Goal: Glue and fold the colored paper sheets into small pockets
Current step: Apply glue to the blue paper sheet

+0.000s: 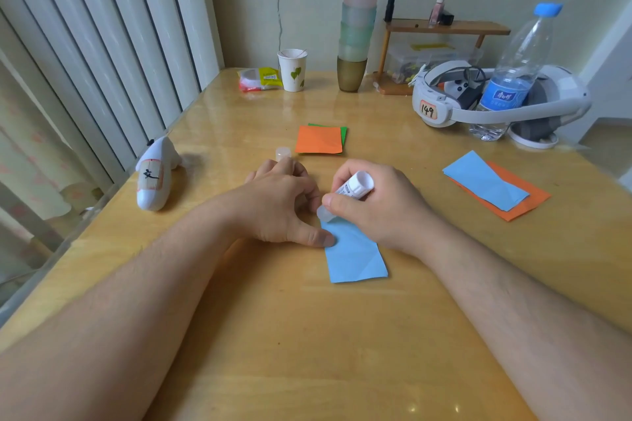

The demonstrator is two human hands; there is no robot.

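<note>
Right now we have the blue paper strip [355, 255] lying flat near the middle of the worktop [260, 335], its long side running away from us, so the far end is easy to reach with the glue. Our left hand [280, 205] sits at the strip's left edge with the thumb pressed down on the paper, which we judge is there to stop the sheet sliding under the stroke; the other fingers [294, 167] are curled loosely and hold nothing. Our right hand [376, 205] is wrapped round the glue stick [352, 186], thumb and fingers closed on its barrel, tilted so the pale tip meets the strip's far end. The glue cap [283, 153] stands just beyond the left hand, out of the way. Further toward the far edge lie an orange square on a green one [319, 139], probably sheets waiting their turn, and toward the right edge a blue folded piece over an orange one [492, 183], which look like finished or part-finished pockets set aside.
</note>
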